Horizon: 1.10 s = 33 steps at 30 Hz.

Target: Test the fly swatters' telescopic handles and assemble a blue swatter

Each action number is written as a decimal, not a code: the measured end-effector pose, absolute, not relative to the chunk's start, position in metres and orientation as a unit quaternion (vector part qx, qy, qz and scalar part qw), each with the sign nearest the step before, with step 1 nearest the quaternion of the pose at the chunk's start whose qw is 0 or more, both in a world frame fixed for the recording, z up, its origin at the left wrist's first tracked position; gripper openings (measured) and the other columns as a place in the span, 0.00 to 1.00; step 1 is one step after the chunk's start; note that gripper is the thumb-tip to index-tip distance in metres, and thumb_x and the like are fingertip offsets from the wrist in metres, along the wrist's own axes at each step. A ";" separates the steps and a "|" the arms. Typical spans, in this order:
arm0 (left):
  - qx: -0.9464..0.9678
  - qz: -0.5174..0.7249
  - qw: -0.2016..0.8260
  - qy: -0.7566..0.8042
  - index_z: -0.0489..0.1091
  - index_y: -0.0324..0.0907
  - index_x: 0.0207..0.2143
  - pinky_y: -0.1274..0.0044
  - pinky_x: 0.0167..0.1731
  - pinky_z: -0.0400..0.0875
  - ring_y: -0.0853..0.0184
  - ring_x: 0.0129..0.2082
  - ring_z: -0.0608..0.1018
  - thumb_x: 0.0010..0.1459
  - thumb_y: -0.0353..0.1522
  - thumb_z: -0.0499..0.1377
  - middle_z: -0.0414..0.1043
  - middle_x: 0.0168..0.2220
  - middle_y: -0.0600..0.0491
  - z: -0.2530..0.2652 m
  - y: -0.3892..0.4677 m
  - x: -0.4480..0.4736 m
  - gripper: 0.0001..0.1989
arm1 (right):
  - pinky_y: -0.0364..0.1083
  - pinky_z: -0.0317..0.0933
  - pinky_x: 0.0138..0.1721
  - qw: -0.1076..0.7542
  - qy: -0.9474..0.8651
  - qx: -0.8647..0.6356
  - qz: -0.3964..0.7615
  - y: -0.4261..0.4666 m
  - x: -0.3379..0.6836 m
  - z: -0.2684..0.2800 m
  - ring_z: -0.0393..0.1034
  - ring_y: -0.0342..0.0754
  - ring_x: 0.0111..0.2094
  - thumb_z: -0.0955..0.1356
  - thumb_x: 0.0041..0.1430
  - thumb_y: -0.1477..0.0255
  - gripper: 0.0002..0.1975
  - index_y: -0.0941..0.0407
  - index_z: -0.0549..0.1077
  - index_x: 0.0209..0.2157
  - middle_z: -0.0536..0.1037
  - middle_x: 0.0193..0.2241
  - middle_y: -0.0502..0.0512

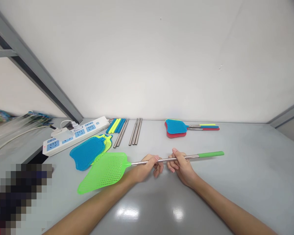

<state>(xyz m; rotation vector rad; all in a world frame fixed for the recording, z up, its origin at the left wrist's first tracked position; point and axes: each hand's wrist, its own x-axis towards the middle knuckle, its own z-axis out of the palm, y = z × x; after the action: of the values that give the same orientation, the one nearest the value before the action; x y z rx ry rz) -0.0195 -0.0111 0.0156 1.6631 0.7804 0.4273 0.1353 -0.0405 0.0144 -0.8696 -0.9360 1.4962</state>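
The left hand point(149, 167) and right hand point(182, 165) grip the left-to-right silver metal rod point(164, 160) of a green plastic flyswatter point(106, 171).

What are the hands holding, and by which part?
The left hand and right hand hold the green swatter by its metal rod, left nearer the head, right nearer the handle.

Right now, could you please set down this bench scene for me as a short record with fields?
Left hand: holds the metal shaft of the green swatter, nearer its mesh head
Right hand: on the same shaft, nearer the green grip
Loose heads: blue overlapping yellow
Loose grips: blue and yellow
Loose metal rods: beside the grips
Back right: overlapping yellow, blue and red swatters
Back left: white power strip
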 end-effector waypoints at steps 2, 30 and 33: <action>0.702 0.205 0.602 0.320 0.65 0.38 0.20 0.78 0.28 0.62 0.71 0.20 0.66 0.57 0.39 0.35 0.62 0.15 0.55 0.015 -0.011 -0.019 0.25 | 0.44 0.47 0.20 0.555 -0.403 -0.368 0.628 -0.041 0.135 0.014 0.53 0.39 0.11 0.58 0.55 0.63 0.25 0.55 0.51 0.08 0.50 0.07 0.43; 0.673 0.252 0.635 0.283 0.66 0.36 0.17 0.79 0.22 0.59 0.72 0.15 0.65 0.56 0.39 0.37 0.60 0.11 0.54 0.016 -0.005 -0.013 0.27 | 0.43 0.47 0.21 0.562 -0.367 -0.372 0.641 -0.041 0.130 0.013 0.54 0.40 0.12 0.58 0.55 0.65 0.24 0.55 0.49 0.08 0.51 0.07 0.44; 0.678 0.256 0.623 0.295 0.67 0.36 0.16 0.79 0.23 0.59 0.72 0.15 0.65 0.56 0.41 0.39 0.60 0.11 0.54 0.016 -0.004 -0.013 0.27 | 0.43 0.45 0.20 0.567 -0.345 -0.374 0.648 -0.041 0.130 0.014 0.53 0.40 0.12 0.59 0.55 0.65 0.25 0.55 0.50 0.08 0.50 0.07 0.44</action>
<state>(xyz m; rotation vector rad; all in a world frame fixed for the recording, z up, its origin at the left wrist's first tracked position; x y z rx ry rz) -0.0134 -0.0042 0.0162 1.5567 0.6782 0.5872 0.1298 -0.0410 0.0135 -0.8786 -0.8103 1.5216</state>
